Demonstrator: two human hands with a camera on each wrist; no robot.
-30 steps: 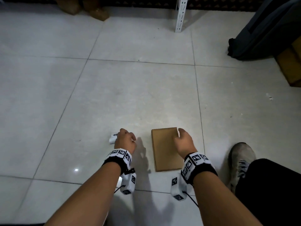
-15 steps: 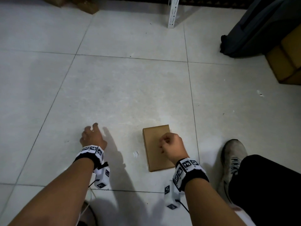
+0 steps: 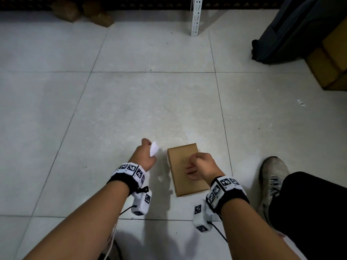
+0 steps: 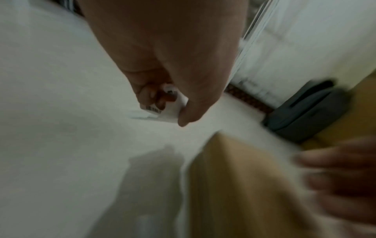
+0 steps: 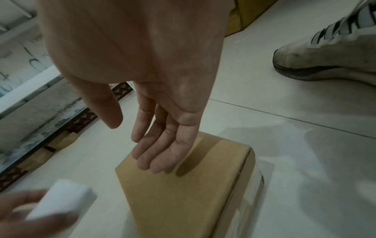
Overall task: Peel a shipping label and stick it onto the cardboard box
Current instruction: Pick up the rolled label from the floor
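Observation:
A flat brown cardboard box (image 3: 185, 177) lies on the tiled floor in front of me. My left hand (image 3: 144, 156) hovers just left of the box's far end and pinches a curled white label (image 3: 154, 148). In the left wrist view a barcode shows on the label (image 4: 170, 111), held between thumb and fingers. My right hand (image 3: 201, 167) is over the middle of the box (image 5: 183, 201), holding nothing. Its fingers (image 5: 150, 149) are straight and sit just above the top face; I cannot tell whether they touch it.
A worn sneaker (image 3: 272, 177) and a dark trouser leg sit right of the box. A dark bag (image 3: 285, 34) and stacked cardboard boxes (image 3: 330, 62) fill the far right. A white shelf post (image 3: 195, 15) and brown parcels (image 3: 82, 10) stand at the back.
My left hand swung out to the left over the floor, then came back beside the box holding the white label. My right hand stayed over the box and uncurled its fingers.

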